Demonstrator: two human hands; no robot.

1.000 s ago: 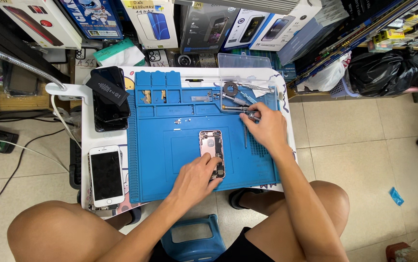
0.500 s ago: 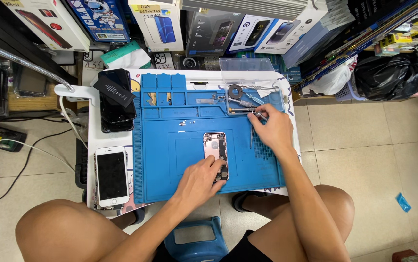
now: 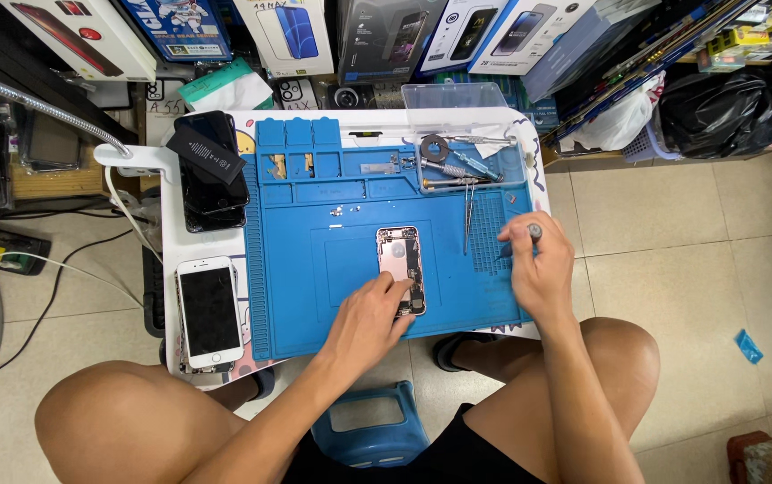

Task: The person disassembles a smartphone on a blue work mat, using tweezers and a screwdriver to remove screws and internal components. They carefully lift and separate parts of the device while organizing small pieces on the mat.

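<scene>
Boxes of phone accessories crowd behind my small white worktop (image 3: 171, 269), covered by a blue repair mat (image 3: 332, 269). My left hand (image 3: 370, 314) presses down on the opened phone (image 3: 401, 269), steadying it. My right hand (image 3: 538, 269) has come back from the tool tray (image 3: 471, 166) beyond it, now closed around a small screwdriver (image 3: 518, 244), just right of the phone. Tweezers (image 3: 467, 215) lie between.

We have just one view, from a camera on the head. We look straight down, from fairly high up, at our left hand (image 3: 370, 321) and right hand (image 3: 538, 269). The blue mat (image 3: 332, 251) lies under them, our knees below.
</scene>
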